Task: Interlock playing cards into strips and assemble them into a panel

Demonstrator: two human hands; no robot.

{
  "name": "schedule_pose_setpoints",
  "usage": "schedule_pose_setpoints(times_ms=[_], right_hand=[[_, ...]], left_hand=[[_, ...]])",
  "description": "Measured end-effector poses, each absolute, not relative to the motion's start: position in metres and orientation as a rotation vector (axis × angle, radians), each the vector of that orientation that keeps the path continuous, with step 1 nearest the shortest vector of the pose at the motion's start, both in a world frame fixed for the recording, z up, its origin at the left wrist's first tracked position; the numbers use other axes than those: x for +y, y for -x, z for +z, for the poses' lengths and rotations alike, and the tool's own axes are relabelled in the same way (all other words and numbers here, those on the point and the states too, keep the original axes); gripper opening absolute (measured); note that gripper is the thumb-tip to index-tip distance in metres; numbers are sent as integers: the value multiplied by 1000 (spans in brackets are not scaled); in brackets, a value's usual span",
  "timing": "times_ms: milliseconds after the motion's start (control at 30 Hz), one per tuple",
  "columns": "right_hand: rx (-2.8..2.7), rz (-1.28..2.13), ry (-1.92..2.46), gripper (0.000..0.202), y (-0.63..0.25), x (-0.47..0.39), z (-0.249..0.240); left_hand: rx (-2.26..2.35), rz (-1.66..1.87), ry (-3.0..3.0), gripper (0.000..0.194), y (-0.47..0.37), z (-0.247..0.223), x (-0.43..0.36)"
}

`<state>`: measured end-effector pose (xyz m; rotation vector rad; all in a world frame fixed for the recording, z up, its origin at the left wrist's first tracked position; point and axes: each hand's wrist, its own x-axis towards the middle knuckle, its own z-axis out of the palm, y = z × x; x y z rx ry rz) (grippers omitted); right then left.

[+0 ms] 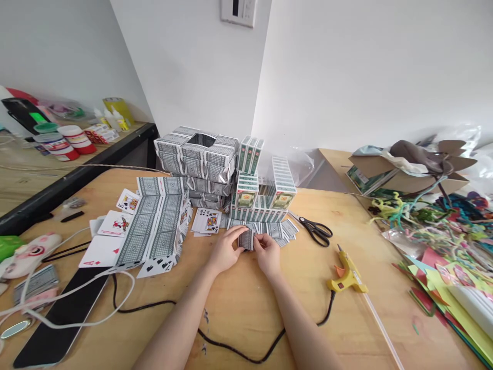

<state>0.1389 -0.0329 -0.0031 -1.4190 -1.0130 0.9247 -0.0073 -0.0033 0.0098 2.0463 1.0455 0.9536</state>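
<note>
Between my two hands a grey-backed playing card (pixel 245 239) is held low over the table. My left hand (pixel 226 248) pinches its left side, and my right hand (pixel 267 253) grips the right edge with thumb and fingers. Just behind lie more loose cards (pixel 271 229), face down. Further back stands a stack of card boxes (pixel 283 185) in clear wrap. To the left a folded structure of joined cards (pixel 152 226) leans open, and a box-shaped stack built from cards (pixel 198 162) rises behind it. Face-up cards (pixel 207 221) lie between these stacks.
Right of my hands are black scissors (pixel 317 231) and a yellow glue gun (pixel 347 275), whose black cord (pixel 246 354) crosses the table below my arms. Coloured paper and pipe cleaners (pixel 419 218) crowd the right. A black tablet-like slab (pixel 63 318) and white cable lie left.
</note>
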Motion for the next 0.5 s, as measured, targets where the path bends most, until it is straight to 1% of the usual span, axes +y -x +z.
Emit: schedule_pose_setpoints(times_ms=[100,200,267,367,500], right_hand=[[-1062,900,1440,25,-140,-33,-4],[-1040,1019,1392,30,-139,-34,-3],[-1045,1063,1356,35,-137,-35,-3],[-1117,1036,1333,43,-136,-37,-5],[-1158,1066,1289,39,-136,-37,-5]], left_hand=[[1067,954,-2067,53,7,10,-4],[1105,992,-2067,51,6,9,-4],[1134,1025,-2066,50,6,9,-4],[1148,1051,-2084,48,6,11,-4],[1147,1058,-2133,44,5,10,-4]])
